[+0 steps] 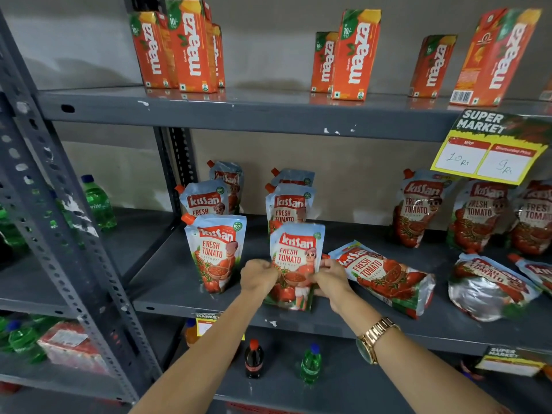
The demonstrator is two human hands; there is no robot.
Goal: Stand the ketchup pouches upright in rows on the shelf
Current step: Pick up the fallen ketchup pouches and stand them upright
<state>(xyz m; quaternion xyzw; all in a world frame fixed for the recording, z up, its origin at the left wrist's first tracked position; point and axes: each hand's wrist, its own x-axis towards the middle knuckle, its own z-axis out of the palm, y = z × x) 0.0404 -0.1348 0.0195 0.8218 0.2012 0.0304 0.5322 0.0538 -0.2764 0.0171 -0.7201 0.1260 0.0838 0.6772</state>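
A ketchup pouch (295, 249) stands upright at the front of the grey middle shelf (343, 324). My left hand (257, 276) grips its left side and my right hand (331, 276) grips its right side. Behind it two more pouches (288, 204) stand in a row. To the left another row of three upright pouches (215, 249) runs toward the back. Right of my hands a pouch (385, 273) lies flat on the shelf. Further right more pouches (490, 288) lie flat, and several (418, 207) lean upright at the back.
Orange juice cartons (191, 46) stand on the shelf above. A yellow price card (490, 153) hangs from that shelf's edge at the right. Green bottles (98, 204) fill the rack to the left. Below are a dark cola bottle (254, 358) and a green bottle (310, 364).
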